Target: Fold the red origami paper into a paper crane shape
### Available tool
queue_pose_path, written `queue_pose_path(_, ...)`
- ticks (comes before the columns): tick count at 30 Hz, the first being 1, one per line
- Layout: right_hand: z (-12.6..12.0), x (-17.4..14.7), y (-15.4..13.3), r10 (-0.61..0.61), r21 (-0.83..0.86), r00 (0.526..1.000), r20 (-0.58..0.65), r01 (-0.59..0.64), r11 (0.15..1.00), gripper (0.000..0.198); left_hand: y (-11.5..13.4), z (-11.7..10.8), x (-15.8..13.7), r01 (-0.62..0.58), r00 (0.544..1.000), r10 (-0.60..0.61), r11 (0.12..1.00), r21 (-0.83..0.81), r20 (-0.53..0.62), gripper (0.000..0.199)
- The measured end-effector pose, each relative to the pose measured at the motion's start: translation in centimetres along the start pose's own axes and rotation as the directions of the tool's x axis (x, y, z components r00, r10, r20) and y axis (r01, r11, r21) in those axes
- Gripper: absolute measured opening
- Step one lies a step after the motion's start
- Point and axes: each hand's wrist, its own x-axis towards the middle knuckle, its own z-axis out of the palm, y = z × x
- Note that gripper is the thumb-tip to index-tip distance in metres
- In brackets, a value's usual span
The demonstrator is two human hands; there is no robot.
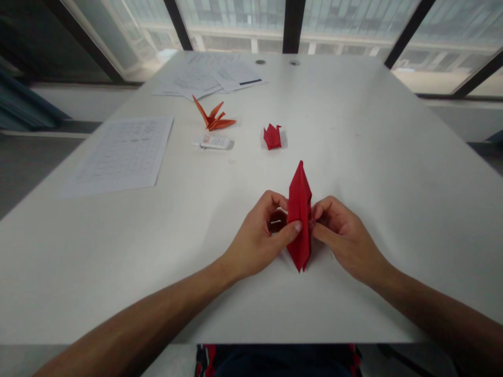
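Red origami piece [300,199], folded into a long, narrow diamond, held near the front of the white tabletop [385,173], between the two hands. Long axis runs away from the wearer; far end a single point, near end split into two small tips. A lengthwise crease line shows on the upper face.

Left hand [259,235]: pinching the piece, thumb flat on the upper face just below its middle, forefinger at the left edge; remaining fingers curled, partly hidden. Right hand [348,241]: thumb and forefinger pinching at the right edge, near mid-length; other fingers bent in.

Beyond the piece, a small red origami crane [272,137] stands on the tabletop. Left of it and slightly farther off, an orange origami crane [213,122] with pointed wings. Just on the near side of the orange crane lies a white nozzle-tipped bottle [215,142], nozzle toward the left; label too small to read.

Printed sheet [121,152] at left; overlapping papers [196,78] at the far left end, toward the windows [239,21].
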Motion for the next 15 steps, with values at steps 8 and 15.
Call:
queue_pose_path(8,-0.1,-0.94,-1.05,-0.077,-0.162,0.994,0.073,0.088,0.983,0.004,0.25,-0.41,0.16,-0.095,0.994,0.084,0.98,0.173,0.067,0.012)
queue_pose_path(15,0.05,-0.89,-0.71,-0.145,-0.249,0.989,-0.007,0.139,0.959,0.012,0.37,-0.27,0.25,-0.045,0.999,0.045,0.993,0.106,0.001,0.017)
